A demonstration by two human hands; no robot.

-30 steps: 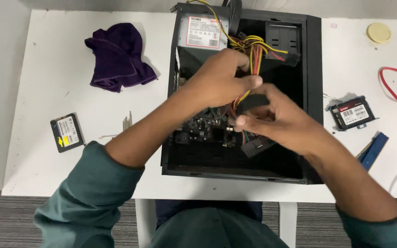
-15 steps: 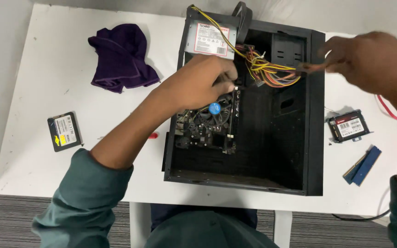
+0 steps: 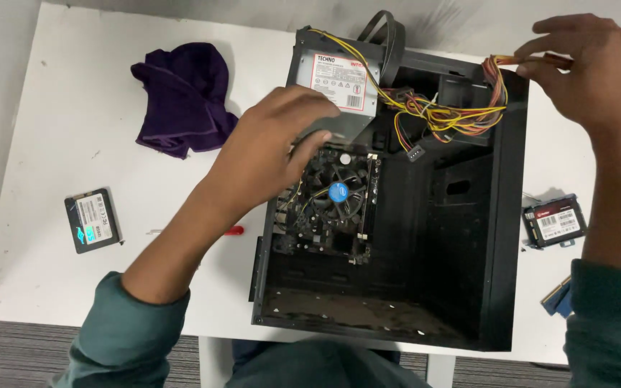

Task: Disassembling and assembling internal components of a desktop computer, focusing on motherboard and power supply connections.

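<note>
An open black computer case [image 3: 501, 237] lies on its side on the white table [image 3: 59, 115]. Inside sit a motherboard with a round cooling fan [image 3: 338, 192] and a grey power supply [image 3: 336, 82] at the back. My left hand [image 3: 271, 154] hovers over the case's left part, fingers loosely curled beside the power supply, holding nothing I can see. My right hand [image 3: 587, 68] is past the case's far right corner, pinching the end of a bundle of yellow, red and orange cables [image 3: 454, 115] that runs from the power supply.
A purple cloth [image 3: 181, 97] lies at the back left. One small flat drive [image 3: 93, 220] rests left of the case, another [image 3: 555, 223] to its right. A red-handled tool [image 3: 234, 231] peeks out under my left forearm. Blue objects [image 3: 558, 296] lie at the right edge.
My right hand has pulled the cable bundle out of the middle of the case and up to the far right corner. My left hand has let go of the cables and drawn back to the left.
</note>
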